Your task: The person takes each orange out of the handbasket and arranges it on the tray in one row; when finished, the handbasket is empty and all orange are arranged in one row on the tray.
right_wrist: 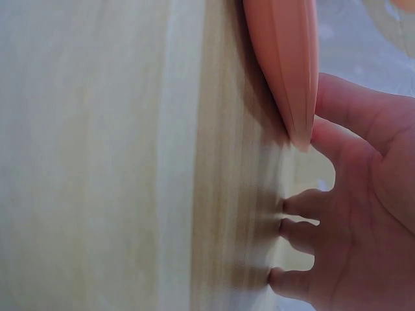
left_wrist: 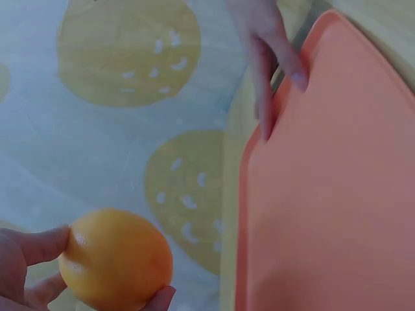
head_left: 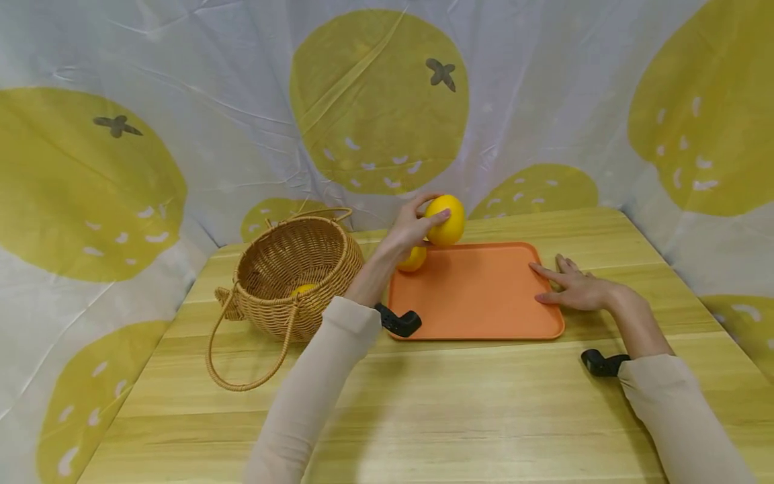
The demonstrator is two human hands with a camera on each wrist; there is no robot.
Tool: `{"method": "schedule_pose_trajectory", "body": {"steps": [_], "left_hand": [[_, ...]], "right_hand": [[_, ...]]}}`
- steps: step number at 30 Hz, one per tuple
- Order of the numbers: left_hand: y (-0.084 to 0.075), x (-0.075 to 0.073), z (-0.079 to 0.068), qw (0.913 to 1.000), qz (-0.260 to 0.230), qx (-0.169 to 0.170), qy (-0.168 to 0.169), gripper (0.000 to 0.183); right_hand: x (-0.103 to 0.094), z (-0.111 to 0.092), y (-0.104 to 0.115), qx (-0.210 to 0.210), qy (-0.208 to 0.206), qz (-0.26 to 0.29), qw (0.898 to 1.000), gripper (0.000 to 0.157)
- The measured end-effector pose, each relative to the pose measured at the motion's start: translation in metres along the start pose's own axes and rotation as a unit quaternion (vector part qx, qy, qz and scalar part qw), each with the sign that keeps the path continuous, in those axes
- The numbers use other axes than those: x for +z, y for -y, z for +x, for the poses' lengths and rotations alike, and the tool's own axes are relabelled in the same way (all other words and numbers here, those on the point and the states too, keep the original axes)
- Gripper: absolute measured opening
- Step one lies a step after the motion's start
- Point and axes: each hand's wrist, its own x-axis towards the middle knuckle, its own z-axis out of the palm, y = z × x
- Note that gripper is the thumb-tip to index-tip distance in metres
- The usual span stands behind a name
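Observation:
My left hand (head_left: 417, 222) grips a yellow-orange orange (head_left: 446, 220) between thumb and fingers, above the back edge of the orange-coloured tray (head_left: 471, 289). The left wrist view also shows that orange (left_wrist: 117, 259), held apart from the tray. A second orange (head_left: 413, 259) lies at the tray's back left corner, partly hidden by the left hand and wrist. At the tray's right end, my right hand (head_left: 583, 289) has its fingers spread. Its thumb and index finger touch the rim, while the other fingertips rest on the table, as the right wrist view shows.
A wicker basket (head_left: 326, 319) stands left of the tray, with a yellow fruit (head_left: 302, 290) inside. Its handle (head_left: 242, 386) hangs toward the front. The wooden table (head_left: 484, 417) meets a fruit-print cloth (head_left: 242, 134) at the back. Black devices (head_left: 402, 324) sit at both wrists.

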Motion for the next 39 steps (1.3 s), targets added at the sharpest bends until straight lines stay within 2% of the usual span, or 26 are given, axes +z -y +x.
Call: {"method": "schedule_pose_trajectory", "body": {"steps": [4,7,15,21,25,31,39], "left_hand": [[0.014,0.029,0.008,0.9999,-0.016,-0.005,0.002,0.054],[0.025,0.045,0.013,0.9997,-0.019,-0.004,-0.015,0.054],[0.046,0.065,0.020,0.9948,0.056,-0.004,-0.085,0.052],[0.059,0.073,0.026,0.9876,0.110,0.005,-0.112,0.053],[0.061,0.074,0.026,0.9848,0.124,0.015,-0.120,0.052],[0.063,0.070,0.024,0.9842,0.131,0.019,-0.118,0.052],[0.067,0.065,0.022,0.9874,0.124,0.023,-0.096,0.059]], "right_hand": [[0.000,0.000,0.000,0.000,-0.001,0.000,1.000,0.085],[-0.001,0.000,-0.001,0.001,-0.001,-0.003,1.000,0.085],[-0.001,0.001,0.000,0.003,-0.001,-0.003,1.000,0.085],[-0.001,0.000,-0.002,0.003,0.001,-0.002,1.000,0.087],[-0.001,0.000,-0.002,0.003,-0.001,-0.001,1.000,0.086],[-0.001,0.001,0.000,0.003,-0.001,0.000,1.000,0.086],[-0.001,0.000,-0.001,0.004,0.000,-0.004,1.000,0.086]]}}
